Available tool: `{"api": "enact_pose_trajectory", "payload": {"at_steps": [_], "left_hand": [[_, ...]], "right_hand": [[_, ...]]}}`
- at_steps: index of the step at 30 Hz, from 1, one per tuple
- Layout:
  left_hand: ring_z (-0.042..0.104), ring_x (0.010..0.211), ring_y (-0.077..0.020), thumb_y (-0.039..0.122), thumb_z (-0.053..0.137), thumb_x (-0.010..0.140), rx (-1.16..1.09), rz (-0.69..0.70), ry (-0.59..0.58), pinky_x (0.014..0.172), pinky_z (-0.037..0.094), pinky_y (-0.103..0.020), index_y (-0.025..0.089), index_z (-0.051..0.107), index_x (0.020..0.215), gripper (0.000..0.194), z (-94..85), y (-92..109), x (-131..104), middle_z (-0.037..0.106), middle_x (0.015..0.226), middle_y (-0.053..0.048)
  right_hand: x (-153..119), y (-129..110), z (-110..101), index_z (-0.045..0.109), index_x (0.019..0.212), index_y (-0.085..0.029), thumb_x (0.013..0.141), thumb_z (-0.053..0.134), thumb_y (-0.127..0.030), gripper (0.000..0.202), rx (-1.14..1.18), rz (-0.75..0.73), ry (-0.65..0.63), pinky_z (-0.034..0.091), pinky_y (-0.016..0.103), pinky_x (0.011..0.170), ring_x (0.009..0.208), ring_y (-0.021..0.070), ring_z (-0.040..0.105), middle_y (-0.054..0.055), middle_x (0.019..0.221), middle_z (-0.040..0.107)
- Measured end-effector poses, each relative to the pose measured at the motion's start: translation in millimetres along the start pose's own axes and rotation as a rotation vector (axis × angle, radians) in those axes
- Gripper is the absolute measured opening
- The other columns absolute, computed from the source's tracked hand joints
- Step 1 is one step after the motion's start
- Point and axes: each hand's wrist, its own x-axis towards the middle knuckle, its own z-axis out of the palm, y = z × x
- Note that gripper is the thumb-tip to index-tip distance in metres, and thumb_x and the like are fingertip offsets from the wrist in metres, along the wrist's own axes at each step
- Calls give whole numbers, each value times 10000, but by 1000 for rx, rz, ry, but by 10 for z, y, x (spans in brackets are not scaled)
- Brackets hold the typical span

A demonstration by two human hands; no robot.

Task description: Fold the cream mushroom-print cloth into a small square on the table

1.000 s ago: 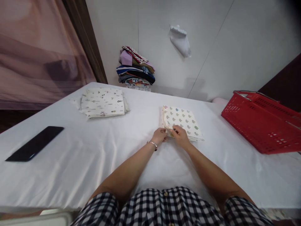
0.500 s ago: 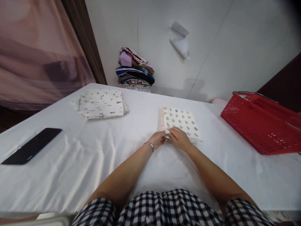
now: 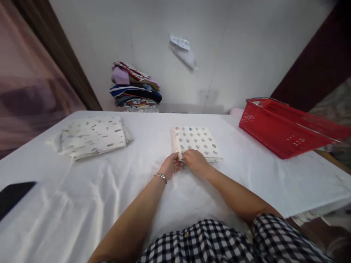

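A folded white cloth with small grey prints lies flat on the white-covered table. At its near left corner, my left hand has the cloth's edge between thumb and fingers, the fingers curled beneath. My right hand pinches the same corner from above, just right of the left one. Further left on the table rests another folded cloth with scattered prints, its left side loose and uneven; neither hand touches it.
A red plastic basket with metal handles stands on the right of the table. Stacked folded clothes rise beyond the far edge. A black flat object lies at the left. Papers hang on the wall.
The camera view has turned to the right, so the surroundings appear shifted left. Both hands remain at the same corner of the cloth, with the left fingers slightly more spread.
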Motion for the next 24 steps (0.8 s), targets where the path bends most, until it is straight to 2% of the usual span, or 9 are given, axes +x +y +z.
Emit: {"api": "enact_pose_trajectory", "payload": {"at_steps": [2, 4, 7, 9, 11, 14, 16, 20, 24], "left_hand": [[547, 544, -100, 414, 610, 728, 50, 15, 39, 485, 418, -201, 150, 549, 753, 272, -10, 2, 11, 563, 643, -3], [534, 533, -89, 379, 659, 695, 90, 33, 88, 479, 409, -194, 160, 545, 755, 254, -18, -13, 37, 548, 631, 17], [512, 506, -78, 316, 658, 693, 114, 32, 124, 463, 396, -191, 166, 531, 734, 201, -29, -32, 72, 507, 597, 44], [507, 497, -76, 318, 658, 688, 136, 40, 144, 458, 393, -196, 161, 537, 730, 202, -34, -32, 84, 497, 593, 48], [511, 498, -78, 330, 665, 677, 167, 58, 160, 460, 394, -200, 156, 550, 731, 216, -37, -23, 90, 505, 603, 44], [516, 502, -81, 333, 678, 659, 203, 86, 180, 466, 400, -204, 158, 558, 717, 220, -37, -12, 96, 519, 616, 38], [515, 502, -85, 327, 679, 660, 223, 99, 196, 464, 402, -206, 164, 548, 687, 210, -37, -11, 98, 510, 603, 39], [514, 503, -95, 324, 670, 674, 253, 97, 217, 453, 399, -211, 173, 525, 643, 212, -40, -14, 89, 490, 583, 36], [517, 507, -98, 386, 695, 649, 262, 106, 209, 447, 402, -219, 162, 547, 686, 271, -40, -3, 66, 504, 613, 27]], "right_hand": [[-13, -3, -8, 563, 799, -160, 908, 427, -243, 193, 59, -10, 21, 359, 288, 689, 764, 176, 485, 56, 801, 564], [-73, 49, -33, 569, 864, -167, 906, 446, -280, 172, 162, -31, 62, 381, 289, 725, 790, 174, 500, 54, 838, 582], [-289, 304, -90, 577, 981, -185, 900, 448, -285, 183, 282, 26, 187, 399, 314, 827, 920, 183, 521, 69, 986, 603], [-497, 579, -140, 594, 989, -190, 885, 454, -270, 192, 314, 212, 290, 392, 339, 888, 1006, 195, 513, 78, 1061, 597], [-705, 869, -196, 613, 934, -185, 855, 486, -259, 167, 363, 515, 338, 410, 344, 885, 1008, 201, 528, 77, 1049, 605], [-924, 1170, -267, 596, 850, -170, 846, 505, -280, 143, 650, 994, 208, 478, 291, 720, 829, 175, 600, 67, 921, 633], [-991, 1243, -283, 569, 810, -159, 858, 505, -318, 178, 881, 1147, 86, 482, 249, 587, 682, 146, 614, 62, 835, 640], [-992, 1232, -251, 547, 754, -153, 814, 600, -382, 242, 1163, 1175, -44, 436, 196, 441, 518, 105, 586, 42, 718, 637], [-900, 1251, -267, 557, 745, -139, 782, 656, -346, 232, 1311, 1218, -113, 397, 177, 381, 451, 90, 556, 18, 607, 616]]}}
